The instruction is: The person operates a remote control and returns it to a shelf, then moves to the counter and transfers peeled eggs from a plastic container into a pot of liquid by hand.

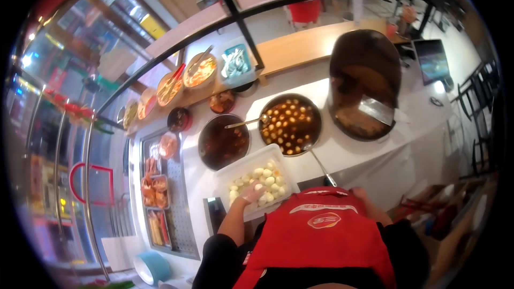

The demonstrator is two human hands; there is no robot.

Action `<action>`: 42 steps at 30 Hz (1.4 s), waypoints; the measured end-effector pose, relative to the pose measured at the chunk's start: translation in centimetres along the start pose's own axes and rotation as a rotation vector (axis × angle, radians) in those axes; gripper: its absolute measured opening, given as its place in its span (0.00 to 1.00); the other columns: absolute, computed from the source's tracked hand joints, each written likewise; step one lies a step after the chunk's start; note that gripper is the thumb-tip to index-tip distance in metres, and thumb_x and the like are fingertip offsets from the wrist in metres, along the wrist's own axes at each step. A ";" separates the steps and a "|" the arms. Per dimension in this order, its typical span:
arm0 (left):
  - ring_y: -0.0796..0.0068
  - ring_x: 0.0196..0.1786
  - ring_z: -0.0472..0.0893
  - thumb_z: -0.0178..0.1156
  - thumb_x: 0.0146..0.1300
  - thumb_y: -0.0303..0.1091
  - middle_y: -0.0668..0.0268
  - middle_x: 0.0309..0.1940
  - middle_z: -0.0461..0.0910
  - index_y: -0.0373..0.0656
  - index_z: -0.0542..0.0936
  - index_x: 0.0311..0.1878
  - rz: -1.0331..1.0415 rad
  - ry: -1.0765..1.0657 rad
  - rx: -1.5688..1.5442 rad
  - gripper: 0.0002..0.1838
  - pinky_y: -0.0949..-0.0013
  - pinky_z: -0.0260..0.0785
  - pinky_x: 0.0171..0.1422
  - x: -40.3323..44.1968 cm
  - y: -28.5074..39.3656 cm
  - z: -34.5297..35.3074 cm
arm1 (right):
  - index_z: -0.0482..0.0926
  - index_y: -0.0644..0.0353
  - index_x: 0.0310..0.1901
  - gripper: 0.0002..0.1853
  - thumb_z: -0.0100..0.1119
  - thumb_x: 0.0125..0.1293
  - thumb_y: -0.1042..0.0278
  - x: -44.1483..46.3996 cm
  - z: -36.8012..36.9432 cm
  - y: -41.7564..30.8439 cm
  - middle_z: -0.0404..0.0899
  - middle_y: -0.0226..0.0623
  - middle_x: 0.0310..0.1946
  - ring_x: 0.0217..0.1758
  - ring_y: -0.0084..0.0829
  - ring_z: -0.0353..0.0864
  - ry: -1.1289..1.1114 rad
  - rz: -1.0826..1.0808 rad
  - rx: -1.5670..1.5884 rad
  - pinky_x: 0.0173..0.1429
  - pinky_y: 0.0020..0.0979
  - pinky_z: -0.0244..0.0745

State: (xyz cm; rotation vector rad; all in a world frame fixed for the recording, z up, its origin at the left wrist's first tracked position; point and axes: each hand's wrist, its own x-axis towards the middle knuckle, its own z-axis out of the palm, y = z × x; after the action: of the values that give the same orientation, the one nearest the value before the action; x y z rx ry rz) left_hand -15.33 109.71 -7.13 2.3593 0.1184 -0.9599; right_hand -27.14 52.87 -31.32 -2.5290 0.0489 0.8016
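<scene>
My left hand, in what looks like a thin clear glove, reaches into a white plastic tub of peeled eggs; its fingers are among the eggs, too small and blurred to tell whether they grip one. My right hand is low beside the red apron, its fingers hidden. Behind the tub stands a round pot of eggs in dark broth, with a ladle across its left rim and a long-handled utensil at its front. Left of it is a pot of dark liquid.
A big dark pan with a metal scoop stands at the right, near a screen. Bowls of food and a blue basket line the back. Meat trays lie left. A metal-framed glass barrier crosses behind.
</scene>
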 end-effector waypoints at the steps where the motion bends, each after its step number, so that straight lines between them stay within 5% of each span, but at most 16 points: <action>1: 0.48 0.64 0.79 0.58 0.67 0.68 0.47 0.61 0.80 0.49 0.75 0.67 -0.029 -0.011 -0.027 0.37 0.53 0.68 0.70 -0.6 0.7 -0.4 | 0.87 0.53 0.52 0.15 0.56 0.69 0.63 0.5 0.7 0.4 0.86 0.48 0.53 0.59 0.50 0.83 -0.002 -0.016 -0.025 0.65 0.46 0.77; 12: 0.50 0.60 0.81 0.63 0.66 0.65 0.48 0.55 0.83 0.48 0.78 0.62 -0.068 0.126 -0.080 0.33 0.55 0.71 0.65 -0.2 -0.1 0.4 | 0.87 0.48 0.57 0.17 0.54 0.71 0.59 -0.6 0.1 -0.7 0.85 0.44 0.56 0.61 0.46 0.83 -0.094 0.133 0.042 0.67 0.45 0.76; 15: 0.51 0.61 0.81 0.63 0.66 0.65 0.49 0.57 0.83 0.46 0.77 0.64 -0.075 0.108 0.048 0.35 0.55 0.71 0.65 -0.7 1.6 0.5 | 0.87 0.47 0.56 0.17 0.54 0.71 0.59 -1.1 -0.3 -1.1 0.84 0.44 0.57 0.61 0.46 0.82 -0.116 0.343 0.387 0.67 0.45 0.76; 21: 0.45 0.59 0.81 0.66 0.60 0.66 0.45 0.56 0.83 0.47 0.75 0.65 -0.101 0.140 0.200 0.39 0.50 0.72 0.64 0.2 2.4 2.0 | 0.86 0.47 0.56 0.17 0.53 0.71 0.59 -1.2 -0.3 -0.4 0.84 0.43 0.56 0.61 0.48 0.82 -0.119 0.181 0.115 0.67 0.46 0.75; 24: 0.42 0.59 0.81 0.67 0.60 0.66 0.44 0.55 0.83 0.47 0.73 0.66 -0.091 0.228 0.204 0.40 0.49 0.72 0.64 0.1 2.3 2.4 | 0.86 0.48 0.55 0.17 0.54 0.71 0.58 -1.1 -0.2 -0.5 0.85 0.45 0.55 0.60 0.49 0.82 -0.092 0.332 0.402 0.67 0.46 0.75; 30: 0.43 0.58 0.81 0.67 0.61 0.63 0.46 0.53 0.84 0.47 0.73 0.66 -0.110 0.299 0.028 0.38 0.49 0.72 0.62 0.2 1.4 3.4 | 0.87 0.50 0.54 0.17 0.55 0.70 0.56 -0.9 0.3 0.6 0.86 0.46 0.53 0.58 0.50 0.83 -0.083 0.246 0.321 0.66 0.46 0.76; 33: 0.46 0.60 0.80 0.66 0.61 0.65 0.47 0.57 0.82 0.46 0.73 0.69 -0.191 0.316 -0.091 0.41 0.53 0.72 0.64 0.1 1.0 4.0 | 0.89 0.61 0.43 0.15 0.62 0.63 0.59 -0.3 2.2 2.4 0.89 0.47 0.36 0.37 0.43 0.88 0.112 0.203 0.480 0.46 0.40 0.83; 35: 0.49 0.60 0.80 0.64 0.64 0.64 0.47 0.58 0.82 0.42 0.74 0.69 -0.197 0.298 -0.286 0.41 0.55 0.71 0.65 0.0 0.9 3.9 | 0.89 0.61 0.43 0.15 0.62 0.63 0.60 -0.1 3.0 3.1 0.88 0.47 0.33 0.37 0.42 0.88 0.163 -0.008 0.132 0.46 0.41 0.83; 42: 0.57 0.63 0.77 0.62 0.69 0.57 0.57 0.67 0.76 0.39 0.74 0.69 -0.171 0.266 -0.778 0.35 0.59 0.64 0.72 1.0 -1.9 3.7 | 0.89 0.60 0.46 0.16 0.59 0.65 0.60 -1.3 0.5 -0.2 0.88 0.48 0.37 0.39 0.44 0.89 0.038 0.304 0.476 0.47 0.41 0.83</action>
State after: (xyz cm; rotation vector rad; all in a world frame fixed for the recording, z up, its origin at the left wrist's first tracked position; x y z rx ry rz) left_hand -17.38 109.06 -10.85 1.7429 0.6770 -0.5226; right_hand -28.43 53.14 -30.85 -2.1058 0.5787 0.7477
